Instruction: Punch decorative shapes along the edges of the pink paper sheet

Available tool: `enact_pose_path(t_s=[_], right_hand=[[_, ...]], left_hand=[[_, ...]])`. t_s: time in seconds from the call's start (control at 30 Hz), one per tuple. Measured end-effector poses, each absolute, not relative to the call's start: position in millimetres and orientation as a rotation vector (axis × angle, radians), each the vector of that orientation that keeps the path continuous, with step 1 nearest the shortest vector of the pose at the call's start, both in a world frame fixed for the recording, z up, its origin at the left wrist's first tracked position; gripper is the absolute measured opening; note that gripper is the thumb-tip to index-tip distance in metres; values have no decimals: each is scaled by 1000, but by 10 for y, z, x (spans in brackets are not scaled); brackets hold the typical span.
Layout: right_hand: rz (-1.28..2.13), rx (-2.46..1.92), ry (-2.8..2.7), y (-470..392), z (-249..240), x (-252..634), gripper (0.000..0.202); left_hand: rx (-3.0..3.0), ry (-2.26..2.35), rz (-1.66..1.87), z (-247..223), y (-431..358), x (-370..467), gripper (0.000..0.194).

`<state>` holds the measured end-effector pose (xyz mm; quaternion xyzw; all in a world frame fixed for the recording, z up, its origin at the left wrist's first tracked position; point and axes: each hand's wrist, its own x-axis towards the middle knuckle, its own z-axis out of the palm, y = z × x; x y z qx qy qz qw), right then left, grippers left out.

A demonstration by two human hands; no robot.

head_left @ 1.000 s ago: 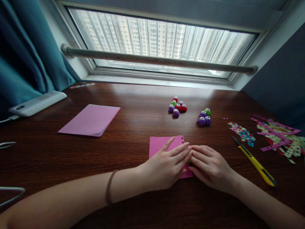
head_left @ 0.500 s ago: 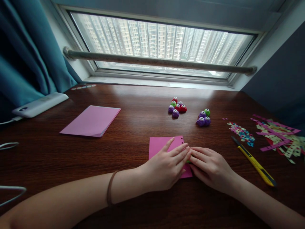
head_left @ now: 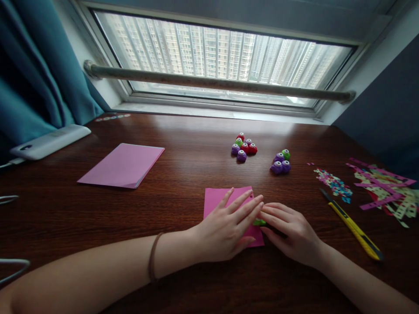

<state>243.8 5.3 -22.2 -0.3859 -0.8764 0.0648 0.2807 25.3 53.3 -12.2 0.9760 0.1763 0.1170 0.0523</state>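
Dark brown wooden desk (head_left: 183, 174) is seen from the head camera, set below a wide window (head_left: 222, 56) with tall apartment blocks outside and a grey metal bar (head_left: 216, 83) across it. Teal curtain (head_left: 36, 74) is hung at the far left.

Near the middle of the desk, a small pink paper sheet (head_left: 218, 199) is laid flat. The left hand (head_left: 225, 229) is pressed flat on it, fingers spread and extended, nothing gripped. A brown hair band (head_left: 152, 261) is worn on that wrist. The right hand (head_left: 290, 231) is placed just beside the sheet's right edge, its fingers curved loosely down over a small green paper punch (head_left: 259, 222), which is only partly seen between the two hands at that edge; whether the punch is actually gripped cannot be told. The fingertips of the two hands are nearly touching.

Farther away, a cluster of small red, purple and green paper punches (head_left: 244, 147) is seen, and a second cluster of purple and green punches (head_left: 281, 162) to its right. A stack of pink paper (head_left: 122, 165) is laid at the left, with a white power bank (head_left: 49, 141) beyond it. At the right, a yellow utility knife (head_left: 353, 224) is laid near a scatter of coloured paper confetti (head_left: 334, 182) and a heap of punched paper strips (head_left: 386, 189).
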Motion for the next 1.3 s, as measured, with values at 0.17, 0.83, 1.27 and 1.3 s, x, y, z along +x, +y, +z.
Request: enact_pose_path(t_s=[0.17, 0.83, 1.27, 1.3], right_hand=[[237, -1060, -2327, 68, -271, 2485, 38], [171, -1615, -1858, 438, -339, 2947, 32], [352, -1107, -2255, 189, -199, 2624, 18], [389, -1067, -2320, 175, -200, 2606, 18]], left_hand=[[2927, 660, 289, -119, 533, 254, 70], [2789, 711, 228, -140, 545, 254, 77], [2791, 717, 195, -115, 541, 256, 77], [2792, 718, 194, -117, 539, 254, 77]])
